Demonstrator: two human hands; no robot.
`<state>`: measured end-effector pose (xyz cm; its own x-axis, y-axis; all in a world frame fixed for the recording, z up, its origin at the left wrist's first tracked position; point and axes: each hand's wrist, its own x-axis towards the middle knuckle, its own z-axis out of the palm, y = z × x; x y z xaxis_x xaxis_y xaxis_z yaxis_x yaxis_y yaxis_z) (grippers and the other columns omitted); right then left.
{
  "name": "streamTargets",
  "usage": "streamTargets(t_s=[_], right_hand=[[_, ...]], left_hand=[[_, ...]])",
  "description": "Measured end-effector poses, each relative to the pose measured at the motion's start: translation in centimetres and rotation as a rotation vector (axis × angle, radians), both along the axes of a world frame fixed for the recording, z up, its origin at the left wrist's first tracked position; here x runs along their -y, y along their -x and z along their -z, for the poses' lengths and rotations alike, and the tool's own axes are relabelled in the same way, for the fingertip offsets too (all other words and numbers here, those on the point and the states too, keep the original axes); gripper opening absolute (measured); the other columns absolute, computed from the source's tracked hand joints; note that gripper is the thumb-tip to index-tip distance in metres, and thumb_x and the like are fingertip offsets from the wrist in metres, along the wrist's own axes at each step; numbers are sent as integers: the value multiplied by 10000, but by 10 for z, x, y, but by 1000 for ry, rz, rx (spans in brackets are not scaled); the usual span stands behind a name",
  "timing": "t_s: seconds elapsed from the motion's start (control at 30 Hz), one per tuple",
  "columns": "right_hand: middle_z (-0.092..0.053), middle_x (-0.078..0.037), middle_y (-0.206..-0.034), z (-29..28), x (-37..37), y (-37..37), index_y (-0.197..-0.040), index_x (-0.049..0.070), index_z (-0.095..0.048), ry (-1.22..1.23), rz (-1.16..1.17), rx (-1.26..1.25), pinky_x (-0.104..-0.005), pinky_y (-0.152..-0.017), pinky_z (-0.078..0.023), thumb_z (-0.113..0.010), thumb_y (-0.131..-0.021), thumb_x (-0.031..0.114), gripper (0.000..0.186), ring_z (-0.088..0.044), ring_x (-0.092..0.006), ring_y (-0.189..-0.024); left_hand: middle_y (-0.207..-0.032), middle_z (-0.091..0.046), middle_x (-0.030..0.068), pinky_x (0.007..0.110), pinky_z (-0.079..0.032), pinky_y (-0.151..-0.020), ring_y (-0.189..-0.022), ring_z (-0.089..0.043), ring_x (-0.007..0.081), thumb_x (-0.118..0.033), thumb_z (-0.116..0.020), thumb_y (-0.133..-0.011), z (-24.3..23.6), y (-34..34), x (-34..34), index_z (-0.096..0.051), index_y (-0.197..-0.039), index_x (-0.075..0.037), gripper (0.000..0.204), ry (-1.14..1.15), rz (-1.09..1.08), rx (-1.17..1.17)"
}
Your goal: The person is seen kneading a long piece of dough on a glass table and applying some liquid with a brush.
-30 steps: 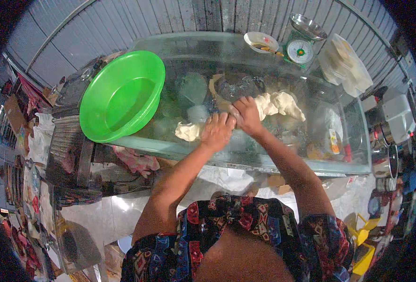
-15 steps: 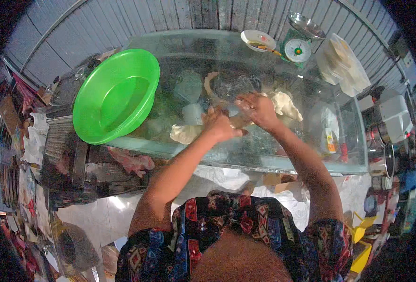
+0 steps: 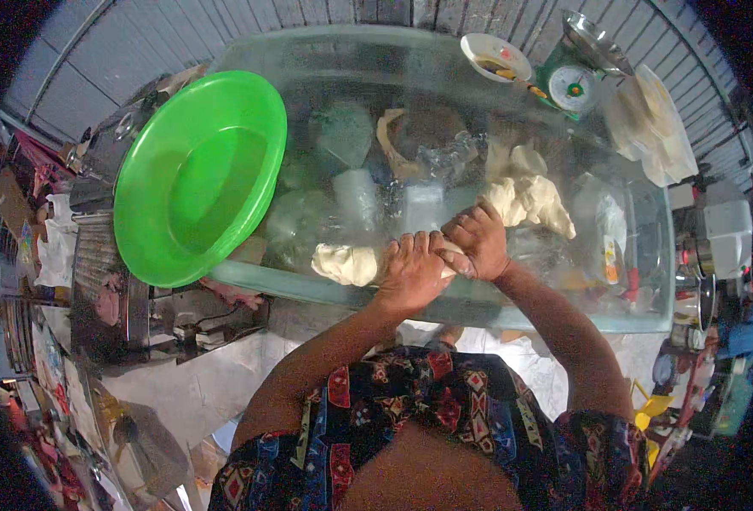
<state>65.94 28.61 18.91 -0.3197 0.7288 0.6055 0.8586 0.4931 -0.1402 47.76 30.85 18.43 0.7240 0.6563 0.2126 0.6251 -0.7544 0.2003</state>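
Observation:
A long strip of pale dough [image 3: 342, 264] lies diagonally on the glass tabletop [image 3: 291, 281], with lumpy masses at both ends and its middle mostly hidden by my hands. My left hand [image 3: 412, 268] is closed over the middle of the dough, beside the lower-left lump. My right hand [image 3: 478, 243] is closed on the dough just to the right, its fingers touching those of my left hand. The upper-right dough mass [image 3: 529, 204] spreads out beyond my right hand.
A large green basin [image 3: 197, 179] stands at the table's left. At the back right are a white bowl [image 3: 494, 51], a green scale [image 3: 568, 89] with a steel pan and plastic containers [image 3: 649, 128]. A metal rack [image 3: 100, 264] and cluttered items flank the table.
My hands spread their fingers half a second ago and are now closed on the dough again, nearer the front edge. The dough's right part has shifted; the view has shifted slightly too.

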Motion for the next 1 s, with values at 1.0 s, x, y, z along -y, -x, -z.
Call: streamTargets(t_s=[1.0], right_hand=[[-655, -170, -721, 8, -97, -5, -769, 26, -659, 328, 692, -907, -423, -705, -476, -628, -804, 612, 587, -629, -355, -721]], left_hand=[[-1076, -668, 157, 412, -477, -919, -1013, -638, 318, -645, -712, -649, -61, -28, -124, -623, -1191, -79, 789, 193, 192, -240]])
